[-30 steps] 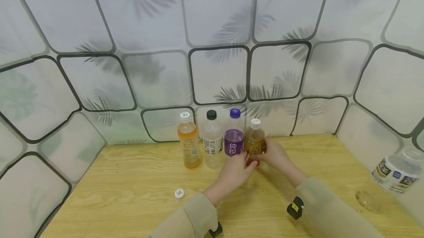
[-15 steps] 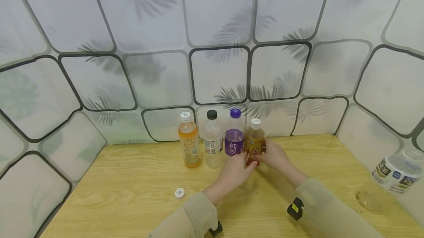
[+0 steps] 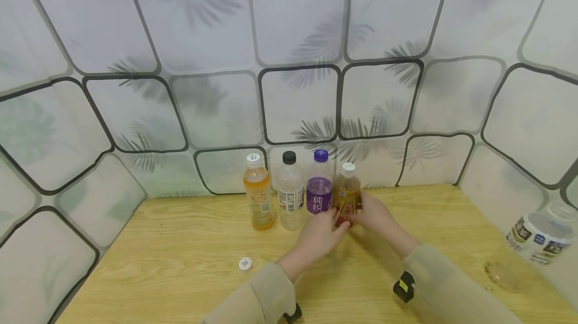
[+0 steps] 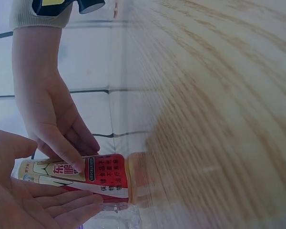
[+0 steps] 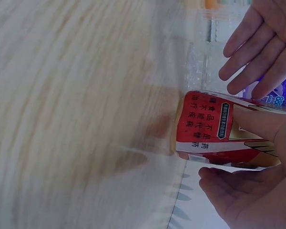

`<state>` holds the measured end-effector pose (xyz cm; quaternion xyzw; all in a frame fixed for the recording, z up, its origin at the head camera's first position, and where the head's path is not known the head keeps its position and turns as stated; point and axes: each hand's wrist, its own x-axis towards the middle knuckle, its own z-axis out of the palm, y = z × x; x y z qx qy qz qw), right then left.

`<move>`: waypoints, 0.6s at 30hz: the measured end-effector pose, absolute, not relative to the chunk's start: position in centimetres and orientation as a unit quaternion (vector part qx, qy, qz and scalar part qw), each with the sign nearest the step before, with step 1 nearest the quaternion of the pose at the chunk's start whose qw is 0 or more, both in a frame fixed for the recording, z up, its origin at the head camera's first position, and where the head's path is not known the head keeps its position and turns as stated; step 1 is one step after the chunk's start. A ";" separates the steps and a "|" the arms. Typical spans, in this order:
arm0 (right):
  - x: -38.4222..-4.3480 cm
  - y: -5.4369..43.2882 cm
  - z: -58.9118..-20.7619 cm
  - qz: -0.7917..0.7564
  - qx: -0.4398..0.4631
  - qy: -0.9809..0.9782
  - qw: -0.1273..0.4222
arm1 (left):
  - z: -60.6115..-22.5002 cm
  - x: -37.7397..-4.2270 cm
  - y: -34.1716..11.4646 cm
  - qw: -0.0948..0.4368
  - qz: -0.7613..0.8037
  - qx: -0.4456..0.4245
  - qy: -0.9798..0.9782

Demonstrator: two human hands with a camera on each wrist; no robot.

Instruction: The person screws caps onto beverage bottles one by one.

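Observation:
A small bottle of amber drink point(image 3: 346, 191) with a white cap and a red and gold label stands upright at the right end of a row. My right hand point(image 3: 376, 212) grips it from the right, its thumb point(image 5: 257, 121) across the label and its fingers round the far side. On the other side my left hand point(image 3: 317, 233) reaches in with straight fingers point(image 4: 76, 202) along the bottle, between it and the purple-labelled bottle point(image 3: 318, 195). In the right wrist view the left fingers point(image 5: 250, 57) are spread straight beside the purple label.
Left of the purple-capped bottle stand a clear black-capped bottle point(image 3: 290, 198) and an orange drink bottle point(image 3: 258, 198). A loose white cap point(image 3: 245, 264) lies on the wooden table point(image 3: 180, 254). A large clear bottle point(image 3: 539, 236) stands at the far right. Patterned cloth point(image 3: 298, 103) walls the back and sides.
Both hands and all the bottles keep their places. Only the head view has shifted very slightly.

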<state>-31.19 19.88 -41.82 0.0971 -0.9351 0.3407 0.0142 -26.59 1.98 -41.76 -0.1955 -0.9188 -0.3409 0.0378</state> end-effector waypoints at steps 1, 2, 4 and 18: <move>-31.2 19.9 -41.9 0.340 0.097 -0.935 0.012 | -41.8 -26.6 1.9 0.040 -0.342 -0.198 -0.918; -31.1 20.0 -42.0 0.340 0.095 -0.936 0.010 | -41.9 -26.5 1.9 0.042 -0.341 -0.200 -0.917; -31.0 20.2 -42.2 0.335 0.093 -0.938 0.005 | -42.0 -26.4 1.8 0.045 -0.338 -0.199 -0.919; -29.0 21.0 -42.7 0.307 0.111 -0.945 -0.011 | -42.8 -25.6 -0.7 0.007 -0.335 -0.184 -0.924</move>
